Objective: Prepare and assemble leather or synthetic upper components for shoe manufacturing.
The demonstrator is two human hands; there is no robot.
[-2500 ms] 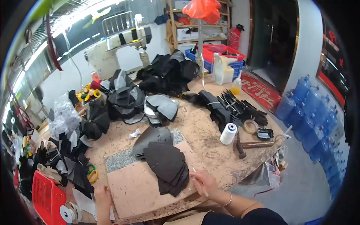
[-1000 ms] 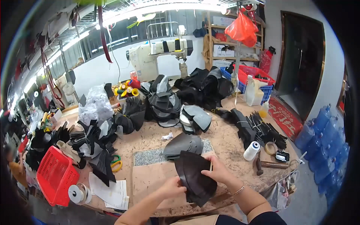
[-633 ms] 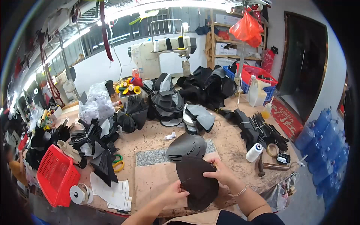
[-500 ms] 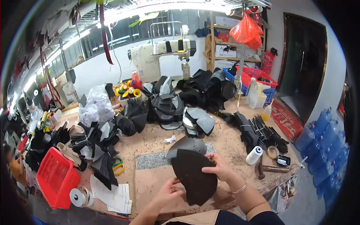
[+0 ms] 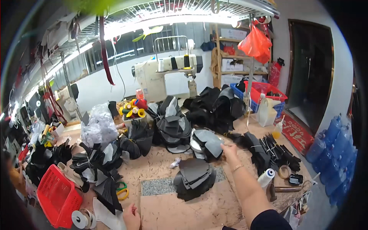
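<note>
My right hand [image 5: 230,151] reaches forward over the table, its fingers closed at the right edge of a bundle of grey and black cut pieces [image 5: 209,142]. My left hand [image 5: 132,217] rests low at the near edge beside the white paper sheets [image 5: 107,214]; its fingers are curled and I see nothing in them. Between the two hands, a fanned stack of dark cut pieces [image 5: 194,178] lies partly over a speckled grey stone slab [image 5: 157,187]. A small white crumpled item [image 5: 175,163] sits just behind that stack.
Piles of black pieces [image 5: 172,128] fill the table's back, before a sewing machine [image 5: 147,80]. A red basket [image 5: 59,197], scissors [image 5: 122,191] and a ribbon roll [image 5: 82,219] stand left. A thread cone [image 5: 266,177], tape roll [image 5: 285,171] and hammer [image 5: 271,191] lie right.
The dark piece that both hands held now lies on the stack over the slab. My right hand has moved forward to the grey bundle; my left hand has drawn back to the lower left.
</note>
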